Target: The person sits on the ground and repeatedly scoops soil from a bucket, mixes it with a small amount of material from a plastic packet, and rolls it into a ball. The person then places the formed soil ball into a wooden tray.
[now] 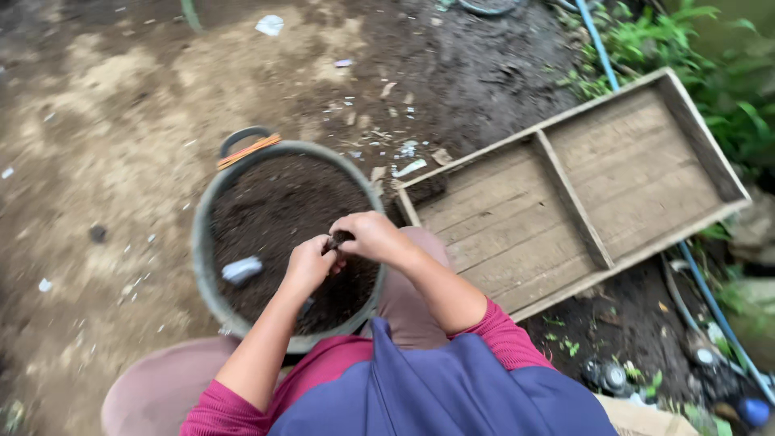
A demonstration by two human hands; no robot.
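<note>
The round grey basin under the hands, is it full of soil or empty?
Nearly full. Dark soil fills the basin almost up to its rim, with a pale scrap lying on top.

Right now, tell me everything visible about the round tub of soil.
The tub is round, grey-green, looks like flexible plastic or rubber, and stands upright on bare dirt ground. A dark loop handle with an orange strip sits at its far rim. It is nearly full of dark soil; a pale scrap lies on top. Both hands work above it.
</note>
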